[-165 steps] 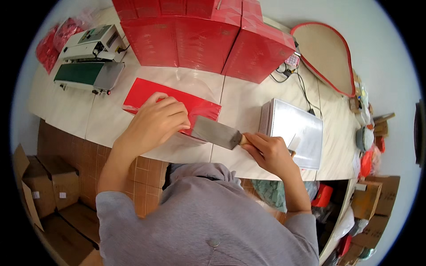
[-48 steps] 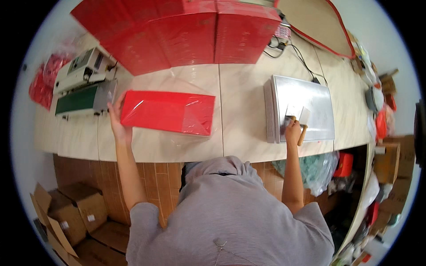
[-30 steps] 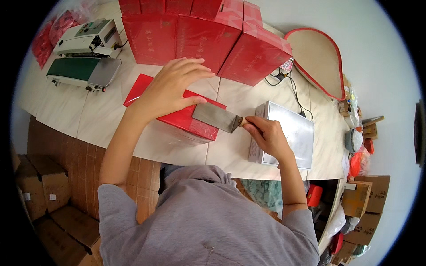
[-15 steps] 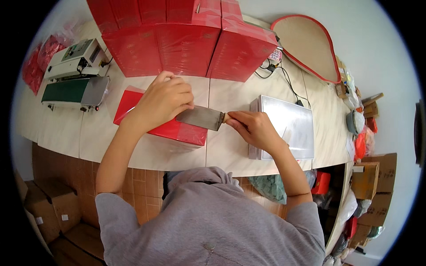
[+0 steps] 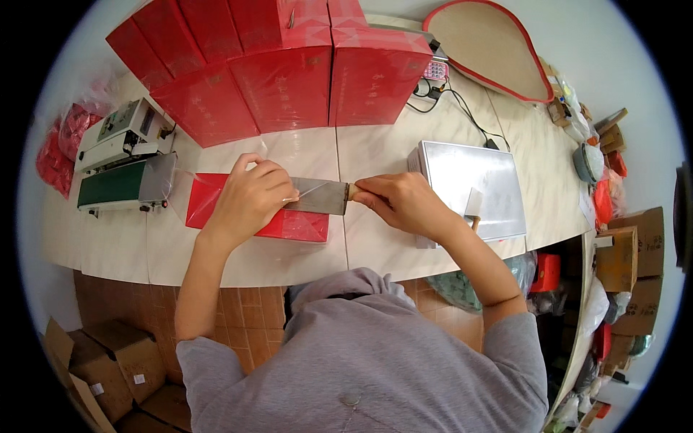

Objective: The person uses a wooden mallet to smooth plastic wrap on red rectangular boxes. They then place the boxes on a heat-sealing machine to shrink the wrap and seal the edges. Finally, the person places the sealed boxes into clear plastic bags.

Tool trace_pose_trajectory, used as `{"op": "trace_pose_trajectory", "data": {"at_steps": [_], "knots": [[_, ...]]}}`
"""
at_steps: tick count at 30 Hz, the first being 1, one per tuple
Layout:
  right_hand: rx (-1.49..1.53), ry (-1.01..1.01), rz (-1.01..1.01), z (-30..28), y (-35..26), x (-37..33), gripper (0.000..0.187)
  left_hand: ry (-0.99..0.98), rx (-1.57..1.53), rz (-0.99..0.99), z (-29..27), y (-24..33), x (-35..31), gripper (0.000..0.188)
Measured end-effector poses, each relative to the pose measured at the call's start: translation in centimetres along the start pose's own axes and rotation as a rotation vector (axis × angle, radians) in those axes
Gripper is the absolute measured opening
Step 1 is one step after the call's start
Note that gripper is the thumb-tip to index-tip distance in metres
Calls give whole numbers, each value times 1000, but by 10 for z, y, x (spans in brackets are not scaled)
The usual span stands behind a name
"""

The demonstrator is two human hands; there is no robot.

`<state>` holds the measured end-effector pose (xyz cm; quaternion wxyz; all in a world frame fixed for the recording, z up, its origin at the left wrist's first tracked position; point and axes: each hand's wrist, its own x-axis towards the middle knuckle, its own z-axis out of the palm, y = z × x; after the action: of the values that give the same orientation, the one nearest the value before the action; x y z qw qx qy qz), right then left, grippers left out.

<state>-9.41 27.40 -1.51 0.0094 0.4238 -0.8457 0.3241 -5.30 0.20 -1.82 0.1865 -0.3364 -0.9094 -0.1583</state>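
Head view: a pale surface spans the middle of the frame, carrying a stack of red boxes at top centre and left. A tan panel with a red rim leans at the upper right, a metal-topped case sits right of centre, and a white machine with a green belt is at the left.

The lone red box lies just left of centre, near the front edge of the surface and apart from the stack. Clear film shows on its left part.

The left hand is over this box with fingers curled, tips beside the far end of a broad-bladed tool; whether they pinch film cannot be told. The right hand is clamped round the tool's handle, its blade across the box's right part and reaching past that end. Contact between blade and box is not clear.

Smallest is a scraper lying on the case, right of the right forearm.

The step in hand looks like working the film on the box's top with the blade. The next move seems to call for film kept taut under the left fingers and the blade kept flat, clear of those fingertips.
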Motion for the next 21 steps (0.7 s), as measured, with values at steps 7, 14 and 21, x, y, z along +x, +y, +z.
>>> {"op": "trace_pose_trajectory", "data": {"at_steps": [7,14,21], "knots": [[241,-28,133,-27,7,-29,22,247,186,-360,-30,-13,-20,28],[-84,415,864,10,158,-140,33,828,-405,-913,-35,-49,-113,39],[-412,445,1100,71,233,-218,32,856,-1162,-938,33,-72,-137,62]]}}
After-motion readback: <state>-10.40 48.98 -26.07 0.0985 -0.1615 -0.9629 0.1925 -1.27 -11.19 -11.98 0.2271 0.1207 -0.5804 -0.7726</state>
